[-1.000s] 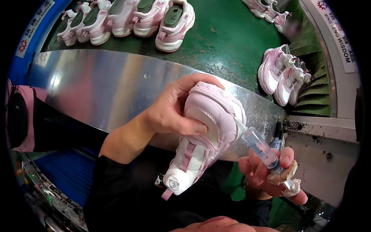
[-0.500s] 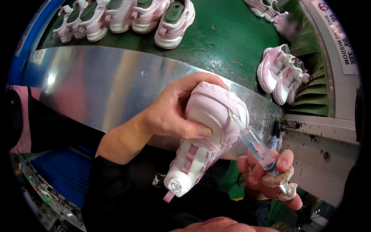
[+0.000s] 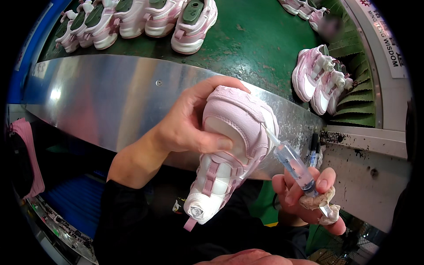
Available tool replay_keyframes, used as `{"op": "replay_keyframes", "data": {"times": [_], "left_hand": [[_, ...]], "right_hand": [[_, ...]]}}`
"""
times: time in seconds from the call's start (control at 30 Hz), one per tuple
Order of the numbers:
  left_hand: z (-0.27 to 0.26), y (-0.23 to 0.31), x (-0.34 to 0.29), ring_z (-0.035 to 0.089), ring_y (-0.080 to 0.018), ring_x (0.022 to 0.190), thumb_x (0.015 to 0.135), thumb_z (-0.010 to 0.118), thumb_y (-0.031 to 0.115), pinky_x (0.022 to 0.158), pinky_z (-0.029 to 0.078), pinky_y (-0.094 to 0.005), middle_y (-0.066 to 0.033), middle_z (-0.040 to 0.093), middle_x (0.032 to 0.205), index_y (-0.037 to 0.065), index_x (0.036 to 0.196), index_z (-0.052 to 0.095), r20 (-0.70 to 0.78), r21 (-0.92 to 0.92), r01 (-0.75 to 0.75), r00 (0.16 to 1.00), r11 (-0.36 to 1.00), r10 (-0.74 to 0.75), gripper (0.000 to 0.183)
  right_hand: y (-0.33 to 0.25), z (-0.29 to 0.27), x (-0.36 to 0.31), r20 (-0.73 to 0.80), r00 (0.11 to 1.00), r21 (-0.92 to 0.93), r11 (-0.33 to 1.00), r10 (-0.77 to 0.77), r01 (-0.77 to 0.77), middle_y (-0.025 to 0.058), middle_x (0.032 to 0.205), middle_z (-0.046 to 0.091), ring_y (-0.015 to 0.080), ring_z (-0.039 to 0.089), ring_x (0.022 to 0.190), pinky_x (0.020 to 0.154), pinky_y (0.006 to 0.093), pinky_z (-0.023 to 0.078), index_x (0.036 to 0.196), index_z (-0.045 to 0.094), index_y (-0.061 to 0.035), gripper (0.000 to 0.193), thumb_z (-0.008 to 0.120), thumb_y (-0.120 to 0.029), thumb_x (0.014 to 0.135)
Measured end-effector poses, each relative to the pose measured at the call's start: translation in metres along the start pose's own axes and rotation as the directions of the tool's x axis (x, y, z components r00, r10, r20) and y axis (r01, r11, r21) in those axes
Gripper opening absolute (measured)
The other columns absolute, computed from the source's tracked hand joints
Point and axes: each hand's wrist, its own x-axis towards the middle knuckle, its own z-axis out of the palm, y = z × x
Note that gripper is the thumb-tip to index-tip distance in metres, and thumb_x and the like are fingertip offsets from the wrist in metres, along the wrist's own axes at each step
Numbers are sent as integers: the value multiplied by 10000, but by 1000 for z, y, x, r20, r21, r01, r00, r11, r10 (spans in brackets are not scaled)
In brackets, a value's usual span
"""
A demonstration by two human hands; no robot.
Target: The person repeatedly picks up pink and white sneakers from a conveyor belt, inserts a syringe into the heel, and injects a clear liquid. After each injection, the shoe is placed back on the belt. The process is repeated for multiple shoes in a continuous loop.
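My left hand [image 3: 194,121] grips a pink and white sneaker [image 3: 236,121] by its side, thumb across the toe area, fingers round behind the sole. The toe points up and away; a white round dial [image 3: 197,211] and a pink pull loop show at the lower end. In my right hand [image 3: 309,194] is a clear syringe [image 3: 295,167] with bluish marks, its rear wrapped in a crumpled beige covering. The syringe's thin white tip meets the shoe near the seam between pink upper and white sole; exact contact is hard to tell.
A brushed metal ledge [image 3: 106,97] runs along a green conveyor belt [image 3: 251,39]. Several similar sneakers [image 3: 194,28] stand in a row at the far left, more sneakers [image 3: 311,75] at the right beside green strip flaps [image 3: 357,84]. Marker pens [image 3: 314,148] stand by the ledge's right end.
The sneaker and my left hand have shifted slightly left and up in view. The syringe tip now shows further out, lying along the seam; my right hand is nearly still.
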Motion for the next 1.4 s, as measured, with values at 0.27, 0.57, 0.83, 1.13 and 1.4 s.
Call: {"op": "replay_keyframes", "data": {"times": [0.27,0.57,0.83,1.13,1.4], "left_hand": [[-4,-2,1,580,-201,1082,557,821,142,933,466,-332,-117,586,1168,0,1272,460,-8,20,-19,1000,1000,19,814],[-6,-4,1,590,-209,1063,566,810,159,917,479,-330,-128,587,1154,-8,1274,454,-19,1,-27,999,1000,27,809],[-8,-6,2,588,-220,1067,572,804,169,925,477,-340,-136,584,1150,-4,1280,451,-16,-8,-48,999,999,47,809],[-7,-1,1,585,-216,1068,558,804,201,928,473,-337,-130,582,1155,-2,1281,450,-55,21,-3,998,1000,4,830],[-8,2,3,573,-202,1078,565,796,230,937,457,-316,-115,573,1161,-8,1301,417,-107,35,34,994,999,-30,862]], "right_hand": [[1,-5,1,17,999,-18,999,38,-38,179,911,598,206,401,830,636,334,281,1214,439,-160,743,724,-626,711],[5,-6,1,13,1000,-22,1000,19,-19,181,930,591,188,406,789,631,324,271,1210,456,-151,749,754,-604,693],[6,-5,2,20,1000,-35,999,7,-6,168,955,570,185,408,783,637,320,266,1207,454,-153,745,759,-596,692],[10,-3,2,-24,999,-60,997,-42,41,210,947,616,267,471,883,797,401,350,1155,498,-75,813,684,-709,682],[12,-7,-4,-61,997,-50,998,-45,42,208,961,630,268,480,903,817,391,376,1151,511,-65,837,663,-740,680]]}}
